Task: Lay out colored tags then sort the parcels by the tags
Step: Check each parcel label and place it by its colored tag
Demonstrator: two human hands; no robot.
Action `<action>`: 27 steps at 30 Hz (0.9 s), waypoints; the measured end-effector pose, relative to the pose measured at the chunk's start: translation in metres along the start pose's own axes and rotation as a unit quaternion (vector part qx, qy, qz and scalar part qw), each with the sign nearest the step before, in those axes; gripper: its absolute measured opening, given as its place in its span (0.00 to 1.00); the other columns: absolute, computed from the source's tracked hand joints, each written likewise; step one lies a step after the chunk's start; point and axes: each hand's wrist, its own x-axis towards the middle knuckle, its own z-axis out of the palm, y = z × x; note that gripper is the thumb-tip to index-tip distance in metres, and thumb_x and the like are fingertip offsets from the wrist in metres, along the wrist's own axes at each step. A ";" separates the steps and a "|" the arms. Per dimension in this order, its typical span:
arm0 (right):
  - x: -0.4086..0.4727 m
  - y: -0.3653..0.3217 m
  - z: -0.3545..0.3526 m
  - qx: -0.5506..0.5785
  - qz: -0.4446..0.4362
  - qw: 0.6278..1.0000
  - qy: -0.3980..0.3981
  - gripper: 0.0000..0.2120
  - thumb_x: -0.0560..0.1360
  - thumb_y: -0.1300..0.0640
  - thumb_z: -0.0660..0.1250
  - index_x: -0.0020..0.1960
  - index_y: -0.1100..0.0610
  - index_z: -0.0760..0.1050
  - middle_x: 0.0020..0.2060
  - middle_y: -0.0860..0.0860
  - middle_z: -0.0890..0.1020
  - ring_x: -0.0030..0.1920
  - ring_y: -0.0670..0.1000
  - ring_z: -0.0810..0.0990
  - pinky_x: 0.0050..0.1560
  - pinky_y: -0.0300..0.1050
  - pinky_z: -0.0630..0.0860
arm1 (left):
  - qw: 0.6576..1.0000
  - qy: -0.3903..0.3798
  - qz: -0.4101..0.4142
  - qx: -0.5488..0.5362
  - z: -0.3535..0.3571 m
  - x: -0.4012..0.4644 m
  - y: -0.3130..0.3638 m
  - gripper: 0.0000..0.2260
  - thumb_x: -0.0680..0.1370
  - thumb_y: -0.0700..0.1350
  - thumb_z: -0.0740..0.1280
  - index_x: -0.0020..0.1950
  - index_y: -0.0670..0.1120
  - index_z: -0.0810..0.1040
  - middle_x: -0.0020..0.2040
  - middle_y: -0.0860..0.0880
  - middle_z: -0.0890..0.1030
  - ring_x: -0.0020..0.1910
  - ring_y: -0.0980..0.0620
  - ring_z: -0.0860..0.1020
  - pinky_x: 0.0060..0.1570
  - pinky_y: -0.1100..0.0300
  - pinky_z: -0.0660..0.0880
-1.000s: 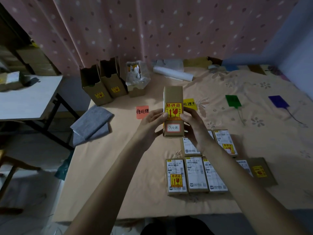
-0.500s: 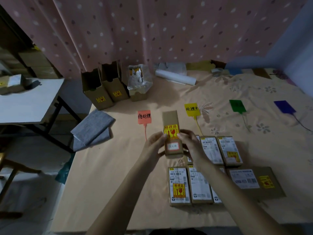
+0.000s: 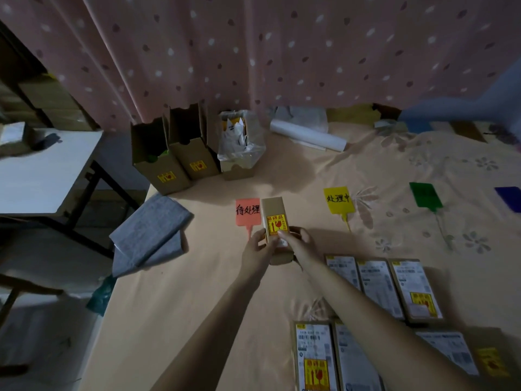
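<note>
Fingers of both hands curl around a small brown parcel (image 3: 275,221) — the left hand (image 3: 255,249) grips its left edge, the right hand (image 3: 296,244) its right side, thumb across the front label. The parcel, with a yellow-and-red sticker, sits low over the peach bedsheet (image 3: 197,292), just beside the red tag (image 3: 247,213) and partly covering its right edge. A yellow tag (image 3: 337,200), green tag (image 3: 425,196) and blue tag (image 3: 510,197) lie further right. More labelled parcels (image 3: 394,289) lie in rows nearer the person.

Two bare forearms, left hand (image 3: 255,249), right hand (image 3: 300,245); no sleeves visible.
</note>
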 end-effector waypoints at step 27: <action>0.160 -0.032 0.056 -0.179 -0.020 0.982 0.052 0.20 0.75 0.46 0.67 0.63 0.53 0.76 0.59 0.53 0.81 0.59 0.55 0.79 0.56 0.46 0.74 | 0.999 0.002 -0.043 0.015 -0.007 0.177 -0.008 0.18 0.77 0.46 0.64 0.67 0.46 0.72 0.60 0.45 0.80 0.59 0.45 0.78 0.63 0.45 0.73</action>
